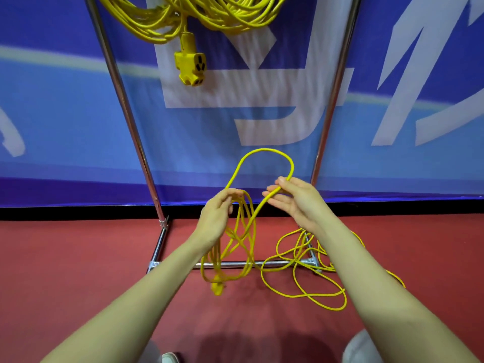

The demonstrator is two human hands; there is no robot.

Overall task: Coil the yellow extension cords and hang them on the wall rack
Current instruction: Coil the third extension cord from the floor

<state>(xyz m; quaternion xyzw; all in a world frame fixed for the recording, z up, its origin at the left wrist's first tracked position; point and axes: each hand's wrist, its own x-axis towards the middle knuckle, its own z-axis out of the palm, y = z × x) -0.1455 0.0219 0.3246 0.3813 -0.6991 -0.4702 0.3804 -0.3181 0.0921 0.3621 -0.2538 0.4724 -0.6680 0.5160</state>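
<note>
1. While the left hand (218, 213) grips the top of several gathered loops of the yellow cord (246, 231), fingers curled round them, the right hand (296, 203) sits just beside it at about the same height. It pinches a single strand between the thumb and nearly straight fingers.
2. Between the two hands the cord rises in one open arch (264, 151), above and beyond both. The coming move, I judge, turns on this: the arch has to go leftward from the right hand onto the bundle in the left, so the right hand is the one to travel.
3. Below the left hand the gathered loops hang long and narrow, their long axis vertical, with a plug (217, 288) dangling at the bottom.
4. Below and to the right of the right hand, uncoiled slack (303, 286) lies in loose overlapping curls on the red floor (78, 258), crossing the base bar of the rack (125, 113).
5. The cord is thin, round and limp, with a faintly twisted surface. The rack is shiny metal tube. High above both hands, the hung coils (162, 24) sag in thick bunches with a blocky outlet head (191, 66) beneath, against a blue banner (65, 113).
</note>
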